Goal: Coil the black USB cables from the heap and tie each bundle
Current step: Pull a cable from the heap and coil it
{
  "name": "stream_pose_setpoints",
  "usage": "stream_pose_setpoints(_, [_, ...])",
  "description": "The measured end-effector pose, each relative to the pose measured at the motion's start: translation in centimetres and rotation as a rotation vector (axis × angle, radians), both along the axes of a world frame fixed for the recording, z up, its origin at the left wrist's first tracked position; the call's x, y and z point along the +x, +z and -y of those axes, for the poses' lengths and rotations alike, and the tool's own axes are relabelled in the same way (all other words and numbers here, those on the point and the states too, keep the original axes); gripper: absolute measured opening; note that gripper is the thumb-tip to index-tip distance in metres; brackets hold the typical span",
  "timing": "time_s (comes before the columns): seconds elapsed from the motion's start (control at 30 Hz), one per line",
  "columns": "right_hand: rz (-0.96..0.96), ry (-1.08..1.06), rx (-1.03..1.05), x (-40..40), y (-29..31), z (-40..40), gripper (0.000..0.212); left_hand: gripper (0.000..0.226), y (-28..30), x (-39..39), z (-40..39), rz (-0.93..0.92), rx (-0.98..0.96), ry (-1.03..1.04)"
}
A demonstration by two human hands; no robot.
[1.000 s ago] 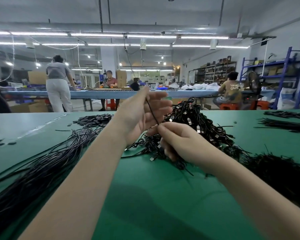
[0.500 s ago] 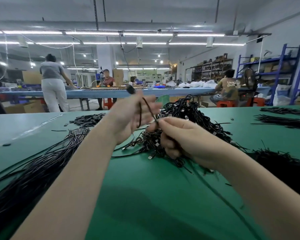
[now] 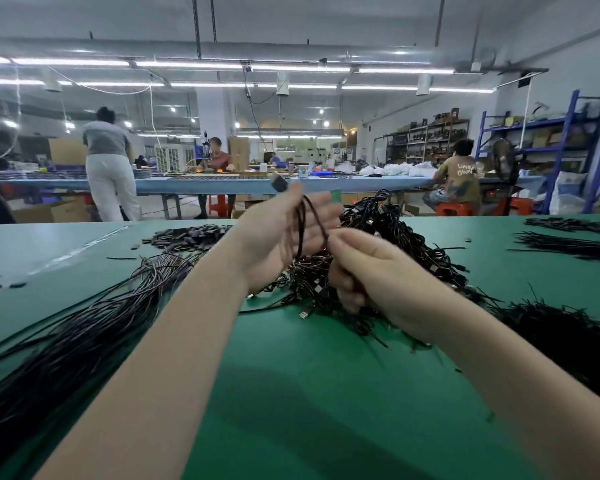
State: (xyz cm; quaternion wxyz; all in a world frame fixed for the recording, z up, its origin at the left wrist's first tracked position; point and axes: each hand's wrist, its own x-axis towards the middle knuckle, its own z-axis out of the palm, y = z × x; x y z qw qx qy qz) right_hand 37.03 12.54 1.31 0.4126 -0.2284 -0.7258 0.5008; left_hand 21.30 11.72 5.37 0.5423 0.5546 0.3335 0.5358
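My left hand (image 3: 284, 233) is raised above the green table (image 3: 309, 393), palm toward me, with loops of a black USB cable (image 3: 300, 223) wound over it; the cable's plug (image 3: 278, 183) sticks up past the thumb. My right hand (image 3: 364, 271) pinches the same cable just right of the left palm. Behind both hands lies a heap of coiled, tied black cables (image 3: 388, 237). A long loose bunch of straight black cables (image 3: 84, 334) runs from the near left toward the hands.
A dark pile of thin ties (image 3: 565, 327) lies at the right, more black strands (image 3: 568, 242) at the far right, small black pieces (image 3: 187, 235) at the back left. Beyond the table, people work at a long blue bench (image 3: 222, 184); blue shelving (image 3: 548, 147) stands right.
Another loop of cable has been wound over my left hand. My right hand has risen from the heap toward the left palm while guiding the cable.
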Motion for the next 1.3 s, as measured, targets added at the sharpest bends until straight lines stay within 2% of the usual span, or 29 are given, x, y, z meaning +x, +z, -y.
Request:
stream_pose_setpoints(0.1, [0.271, 0.146, -0.099, 0.4, -2.6, -0.9, 0.028, 0.047, 1.3, -0.8, 0.6, 0.383, 0.096, -0.077])
stream_pose_setpoints(0.17, [0.418, 0.084, -0.132, 1.0, -4.1, -1.8, 0.031, 0.044, 1.8, -1.7, 1.7, 0.382, 0.129, -0.195])
stream_pose_setpoints(0.23, [0.507, -0.137, -0.102, 1.7, -4.5, -2.6, 0.038, 0.036, 1.8, -2.6, 2.4, 0.161, 0.108, -0.312])
stream_pose_setpoints(0.27, [0.526, -0.262, -0.052, 2.1, -4.3, -2.9, 0.043, 0.034, 1.7, -2.8, 2.5, -0.023, 0.075, -0.363])
stream_pose_setpoints(0.33, [0.459, -0.448, 0.073, 2.7, -3.0, -3.2, 0.048, 0.039, 0.8, -2.4, 2.1, -0.485, -0.038, -0.387])
stream_pose_setpoints(0.37, [0.388, -0.497, 0.134, 2.9, -2.0, -3.0, 0.046, 0.044, 0.2, -1.9, 1.6, -0.659, -0.108, -0.377])
stream_pose_setpoints(0.4, [0.312, -0.517, 0.176, 2.8, -0.9, -2.6, 0.042, 0.047, -0.4, -1.2, 1.2, -0.729, -0.161, -0.342])
stream_pose_setpoints(0.43, [0.242, -0.504, 0.196, 2.7, 0.1, -2.1, 0.038, 0.047, -0.8, -0.4, 0.8, -0.680, -0.186, -0.270])
stream_pose_setpoints(0.47, [0.190, -0.449, 0.197, 2.3, 0.9, -1.4, 0.036, 0.046, -1.1, 0.2, 0.3, -0.536, -0.191, -0.166])
stream_pose_setpoints(0.53, [0.199, -0.268, 0.188, 1.2, 1.4, 0.1, 0.032, 0.045, -1.2, 0.7, -0.3, -0.139, -0.155, -0.009])
stream_pose_setpoints(0.63, [0.291, -0.118, 0.170, -0.4, 0.1, 1.2, 0.027, 0.045, -0.6, 0.4, -0.4, 0.269, -0.060, -0.022])
stream_pose_setpoints(0.7, [0.305, -0.114, 0.083, -0.6, -0.8, 0.9, 0.029, 0.036, -0.1, 0.2, 0.2, 0.397, -0.030, -0.050])
stream_pose_setpoints(0.8, [0.304, -0.205, -0.006, 0.0, -1.5, -0.2, 0.028, 0.032, 0.2, -0.1, 0.5, 0.410, -0.030, -0.069])
stream_pose_setpoints(0.87, [0.163, -0.206, -0.144, 0.5, -1.3, -1.0, 0.027, 0.032, 0.0, -0.1, 0.5, 0.375, -0.045, -0.112])
stream_pose_setpoints(0.93, [-0.040, -0.097, -0.345, 0.8, -0.8, -1.3, 0.025, 0.032, -0.4, 0.4, 0.6, 0.302, -0.079, -0.183])
stream_pose_setpoints(1.0, [-0.153, -0.043, -0.443, 0.7, -0.5, -1.2, 0.018, 0.029, -1.1, 1.1, 0.5, 0.195, -0.122, -0.237])
stream_pose_setpoints(1.07, [-0.164, -0.091, -0.422, 0.5, -0.8, -1.3, 0.013, 0.029, -1.5, 1.6, 0.4, 0.087, -0.165, -0.210])
stream_pose_setpoints(1.17, [-0.142, -0.165, -0.373, 0.4, -1.7, -1.5, 0.010, 0.032, -1.5, 1.6, 0.1, -0.056, -0.185, -0.064])
stream_pose_setpoints(1.3, [-0.113, -0.237, -0.304, 0.3, -2.6, -2.0, 0.010, 0.038, -1.8, 1.3, -0.2, -0.434, -0.135, 0.142])
